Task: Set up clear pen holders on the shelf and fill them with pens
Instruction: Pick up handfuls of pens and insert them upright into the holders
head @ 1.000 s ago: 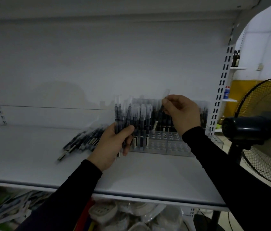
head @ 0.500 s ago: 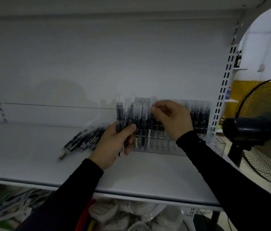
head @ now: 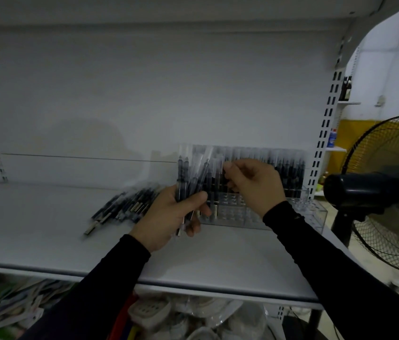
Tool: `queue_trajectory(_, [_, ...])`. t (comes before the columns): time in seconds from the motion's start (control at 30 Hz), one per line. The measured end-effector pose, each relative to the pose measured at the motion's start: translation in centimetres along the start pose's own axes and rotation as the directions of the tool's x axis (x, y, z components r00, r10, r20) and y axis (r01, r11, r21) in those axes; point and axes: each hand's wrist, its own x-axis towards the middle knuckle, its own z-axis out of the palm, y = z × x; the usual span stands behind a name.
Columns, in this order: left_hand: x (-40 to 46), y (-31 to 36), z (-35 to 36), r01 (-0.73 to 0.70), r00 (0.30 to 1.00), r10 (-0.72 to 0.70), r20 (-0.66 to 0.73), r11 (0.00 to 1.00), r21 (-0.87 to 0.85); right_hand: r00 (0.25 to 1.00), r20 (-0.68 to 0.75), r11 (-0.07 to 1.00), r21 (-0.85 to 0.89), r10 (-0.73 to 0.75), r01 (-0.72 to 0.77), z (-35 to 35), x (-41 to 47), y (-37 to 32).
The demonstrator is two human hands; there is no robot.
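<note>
A clear pen holder (head: 299,214) stands at the back right of the white shelf (head: 46,241). Several dark pens with clear caps stand in its rear rows (head: 289,170); its front holes show bare. My left hand (head: 169,217) grips an upright bunch of pens (head: 188,177) just left of the holder. My right hand (head: 252,185) is at the top of that bunch, fingertips pinching the clear cap of one pen (head: 218,165). A loose pile of pens (head: 125,204) lies flat on the shelf to the left.
A black standing fan (head: 377,192) is close beyond the shelf's right end. A slotted upright (head: 323,133) bounds the shelf there. Packaged goods (head: 156,312) fill the level below. An upper shelf (head: 169,11) hangs overhead.
My right hand has moved left from over the holder to the bunch in my left hand and now pinches a pen cap. The left hand has stayed put.
</note>
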Motion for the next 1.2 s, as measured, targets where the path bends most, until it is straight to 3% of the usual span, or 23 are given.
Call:
queue_trajectory(0.2, [-0.1, 0.0, 0.3, 0.035, 0.997, -0.039, 0.063, 0.998, 0.057, 0.977, 0.211, 0.971, 0.224, 0.034, -0.082, -0.1, -0.9, -1.6])
queue_trajectory(0.37, [-0.2, 0.1, 0.4, 0.041, 0.994, -0.047, 0.095, 0.997, 0.072, 0.962, 0.261, 0.932, 0.322, 0.082, -0.167, 0.0, -0.9, -1.6])
queue_trajectory(0.67, [0.4, -0.5, -0.1, -0.075, 0.996, 0.075, -0.038, 0.997, 0.008, 0.966, -0.034, 0.766, 0.617, 0.258, -0.183, -2.1, 1.1, -1.4])
queue_trajectory(0.83, [0.6, -0.7, -0.3, -0.056, 0.995, 0.052, -0.083, 0.997, -0.047, 0.971, -0.221, 0.952, 0.306, 0.096, -0.025, -2.1, 2.0, -0.1])
queue_trajectory(1.03, [0.5, -0.6, -0.4, -0.062, 0.995, 0.057, -0.077, 0.996, -0.06, 0.991, -0.136, 0.999, 0.048, -0.02, 0.027, -0.9, 2.8, 0.4])
queue_trajectory(1.2, [0.7, -0.7, -0.4, -0.087, 0.993, 0.081, -0.091, 0.994, -0.071, 0.993, -0.115, 0.999, -0.022, -0.041, 0.039, -0.5, 3.4, 0.7])
